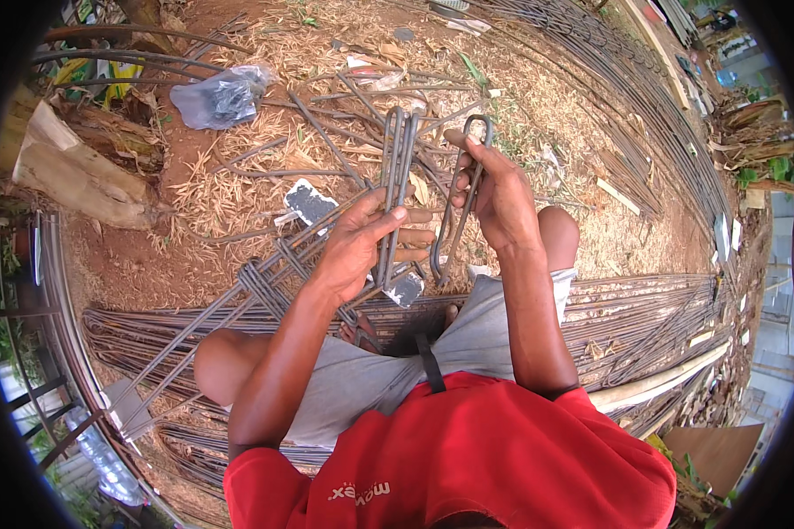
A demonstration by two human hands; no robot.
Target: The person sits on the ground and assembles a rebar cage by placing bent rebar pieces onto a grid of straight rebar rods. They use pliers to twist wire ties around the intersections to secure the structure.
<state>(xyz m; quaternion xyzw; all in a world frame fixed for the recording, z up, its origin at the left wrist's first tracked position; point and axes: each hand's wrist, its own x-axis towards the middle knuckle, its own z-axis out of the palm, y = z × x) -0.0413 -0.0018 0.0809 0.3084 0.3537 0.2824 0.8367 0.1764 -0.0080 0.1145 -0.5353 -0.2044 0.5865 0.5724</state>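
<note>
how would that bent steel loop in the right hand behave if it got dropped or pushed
The loop in the right hand looks like bent rebar, so it is probably stiff and heavy for its size. Its flat, elongated shape suggests it would lie flat rather than roll. The dull, rough-looking surface probably grips well, like the bundle in the left hand.

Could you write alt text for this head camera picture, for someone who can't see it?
A seated person's left hand grips a bundle of bent steel stirrups while the right hand holds a single stirrup, above long rebar on straw-strewn soil.
</note>
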